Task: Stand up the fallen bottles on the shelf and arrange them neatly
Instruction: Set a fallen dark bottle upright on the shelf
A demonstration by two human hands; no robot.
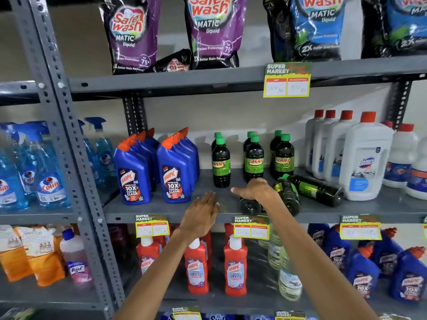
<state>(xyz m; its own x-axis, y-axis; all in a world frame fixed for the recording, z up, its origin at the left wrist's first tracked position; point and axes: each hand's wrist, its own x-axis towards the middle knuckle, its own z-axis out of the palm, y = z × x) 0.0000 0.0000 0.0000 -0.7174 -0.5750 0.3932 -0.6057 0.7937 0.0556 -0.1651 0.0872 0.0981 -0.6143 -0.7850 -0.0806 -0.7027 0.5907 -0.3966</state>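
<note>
Dark Sunny bottles with green caps and green labels stand in three short rows on the middle shelf [369, 210]; the front ones are the left bottle [221, 163], the middle bottle [254, 159] and the right bottle [284, 158]. Three more lie fallen in front: one [318, 189] with its cap pointing left, one [287, 196] with its base toward me, and one [249, 205] under my right hand [256, 189], which curls over it. My left hand [201, 215] hovers flat and open over the shelf's front edge, holding nothing.
Blue Harpic bottles [132, 172] stand left of the Sunny rows, white Domex jugs [366, 158] right of them. Safewash pouches [215, 31] fill the shelf above, red Harpic bottles [234, 266] the one below. A grey upright post [69, 135] separates blue Colin sprays [46, 172].
</note>
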